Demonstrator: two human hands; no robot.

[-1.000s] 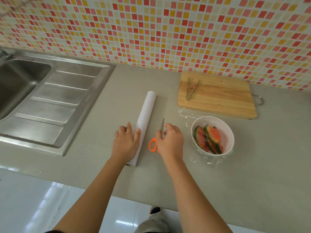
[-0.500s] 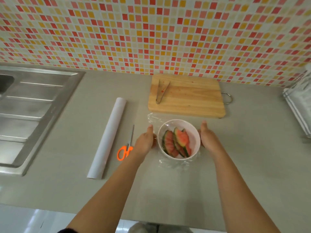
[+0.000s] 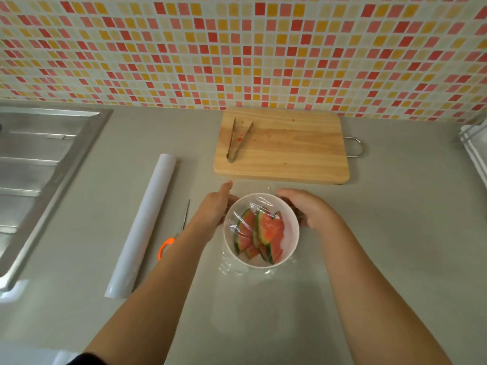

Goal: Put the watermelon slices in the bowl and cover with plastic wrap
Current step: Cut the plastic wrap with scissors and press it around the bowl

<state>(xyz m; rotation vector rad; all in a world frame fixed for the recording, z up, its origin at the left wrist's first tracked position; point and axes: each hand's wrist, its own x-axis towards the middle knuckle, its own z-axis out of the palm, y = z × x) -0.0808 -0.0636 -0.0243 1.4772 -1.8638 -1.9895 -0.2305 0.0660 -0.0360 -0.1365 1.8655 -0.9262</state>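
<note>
A white bowl (image 3: pixel 290 227) stands on the grey counter and holds several watermelon slices (image 3: pixel 263 233). A sheet of clear plastic wrap (image 3: pixel 237 268) lies over the bowl, and its loose edges spread on the counter around the base. My left hand (image 3: pixel 216 206) presses against the bowl's left side, fingers curved onto the wrap. On the far right side my right hand (image 3: pixel 305 206) cups the rim over the wrap. The white plastic wrap roll (image 3: pixel 143 222) lies to the left.
Orange-handled scissors (image 3: pixel 168 245) lie between the roll and my left arm. A wooden cutting board (image 3: pixel 287 151) with metal tongs (image 3: pixel 237 139) sits behind the bowl by the tiled wall. A steel sink drainer (image 3: pixel 39 164) is far left; a white rack (image 3: pixel 474 151) at the right edge.
My hands left the roll and scissors and came to the bowl. They now close in on its two sides, pressing the wrap down against it.
</note>
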